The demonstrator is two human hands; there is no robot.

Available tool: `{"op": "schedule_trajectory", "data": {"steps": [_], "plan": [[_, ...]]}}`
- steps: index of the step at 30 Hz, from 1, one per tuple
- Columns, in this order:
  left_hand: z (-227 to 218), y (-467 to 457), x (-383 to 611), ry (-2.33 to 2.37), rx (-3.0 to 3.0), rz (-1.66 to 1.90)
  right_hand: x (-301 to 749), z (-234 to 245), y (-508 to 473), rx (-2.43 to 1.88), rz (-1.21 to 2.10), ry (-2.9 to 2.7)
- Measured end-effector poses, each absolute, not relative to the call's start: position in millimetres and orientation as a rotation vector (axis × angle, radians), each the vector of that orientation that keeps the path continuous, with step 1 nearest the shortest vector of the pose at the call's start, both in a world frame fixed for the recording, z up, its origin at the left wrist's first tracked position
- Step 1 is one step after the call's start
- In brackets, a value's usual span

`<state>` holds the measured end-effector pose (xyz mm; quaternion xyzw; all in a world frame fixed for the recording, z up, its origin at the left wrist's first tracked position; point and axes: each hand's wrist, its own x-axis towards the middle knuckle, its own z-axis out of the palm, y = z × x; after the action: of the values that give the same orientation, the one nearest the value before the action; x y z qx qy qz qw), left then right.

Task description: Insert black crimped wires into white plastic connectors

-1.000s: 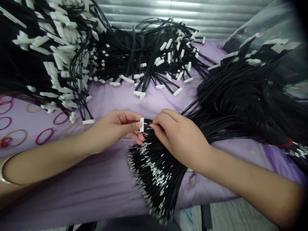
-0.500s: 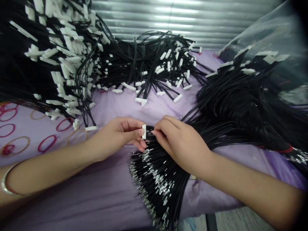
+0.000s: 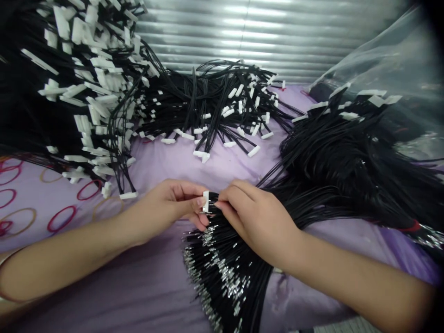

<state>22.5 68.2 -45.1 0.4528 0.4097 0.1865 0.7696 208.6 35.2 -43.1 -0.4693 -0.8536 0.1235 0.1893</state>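
Between the thumb and fingers of my left hand (image 3: 180,203) is a small white plastic connector housing (image 3: 206,201), held upright on its narrow side. Black wires run into its right side. Just to the right, my right hand (image 3: 256,217) pinches a thin black wire with a metal terminal at its tip, close to the housing. Whether the terminal has entered a slot is too small to tell. Under both hands fans a thick bundle of black wires (image 3: 239,249), their bare silver crimp terminals (image 3: 229,277) pointing left and down.
Finished-looking black cables with white connectors (image 3: 100,88) are heaped at the left, and more (image 3: 239,101) lie along the back. Red and yellow rubber bands (image 3: 61,218) are scattered on the purple cloth (image 3: 156,277). A clear plastic bag (image 3: 398,60) stands at the right behind more black wires (image 3: 347,152).
The whole view has shifted slightly, so things sit a little lower. Both hands keep their grips, with the right fingertips still close to the housing.
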Motion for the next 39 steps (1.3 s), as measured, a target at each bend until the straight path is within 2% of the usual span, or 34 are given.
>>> {"op": "schedule_trajectory", "data": {"steps": [28,39], "plan": [[-48.3,67.0,21.0,0.967,1.019,0.446,212.1,-39.7,37.4,-1.356,0.587,-2.265],[-51.2,67.9,21.0,0.945,1.011,0.453,206.6,-41.6,35.0,-1.333,0.578,-2.251]]}}
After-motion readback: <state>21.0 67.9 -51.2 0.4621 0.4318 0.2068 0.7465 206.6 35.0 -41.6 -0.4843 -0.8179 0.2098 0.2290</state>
